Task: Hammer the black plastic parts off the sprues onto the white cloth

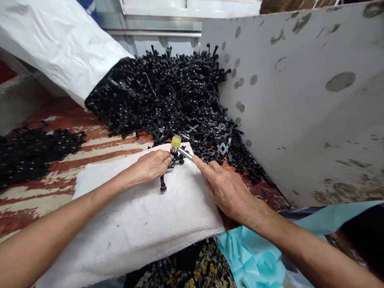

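My right hand (pixel 226 188) is closed round the handle of a small hammer (pixel 185 153) whose head has a yellow cap on top. The hammer's head rests on or just over a black linkage part (pixel 163 183), a jointed piece with round ends. My left hand (pixel 151 165) pinches that part on the white cloth (pixel 144 224), its fingertips close beside the hammer head. Part of the linkage is hidden behind my left fingers and the hammer.
A large heap of black linkage parts (pixel 168 92) spills from a white sack (pixel 57 44) at the back. Another black pile (pixel 39 150) lies at left. A tall grey panel (pixel 300 108) walls off the right side. Turquoise plastic (pixel 252 256) hangs by the front edge.
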